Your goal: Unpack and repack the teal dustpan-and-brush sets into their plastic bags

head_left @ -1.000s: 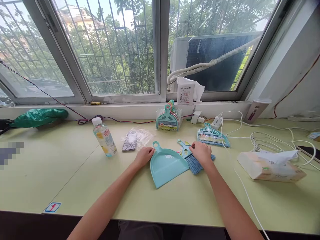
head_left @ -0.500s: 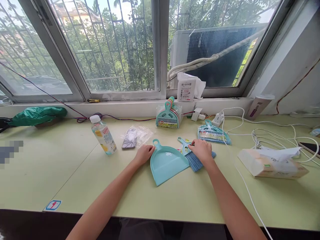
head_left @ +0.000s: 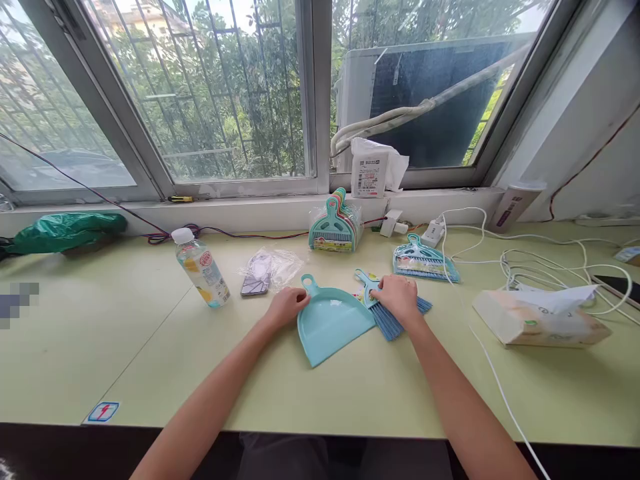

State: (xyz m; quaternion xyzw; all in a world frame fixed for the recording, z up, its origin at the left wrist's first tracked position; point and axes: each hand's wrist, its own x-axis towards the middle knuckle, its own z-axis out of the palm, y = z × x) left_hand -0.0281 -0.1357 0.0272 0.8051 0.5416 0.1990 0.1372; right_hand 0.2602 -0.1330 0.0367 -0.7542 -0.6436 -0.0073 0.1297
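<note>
A light blue dustpan [head_left: 333, 325] lies flat on the pale green table [head_left: 270, 393]. My left hand [head_left: 287, 305] is closed at the dustpan's upper left edge, beside its looped handle; what its fingers pinch is too small to make out. To the right of the dustpan lies a small brush [head_left: 389, 321] with blue bristles, its handle pointing to the upper left. My right hand [head_left: 399, 295] has its fingers closed on the brush from above, covering part of it.
A drink bottle [head_left: 201, 268] stands at the left, near a phone [head_left: 256, 277] and clear plastic wrap [head_left: 286, 267]. Packaged dustpan sets [head_left: 334, 227] stand by the sill, another set [head_left: 425, 260] lies behind my right hand. White cables [head_left: 493, 373] and a tissue pack [head_left: 540, 319] are at the right.
The camera view has shifted slightly. Both hands, the dustpan and the brush keep nearly the same places on the table.
</note>
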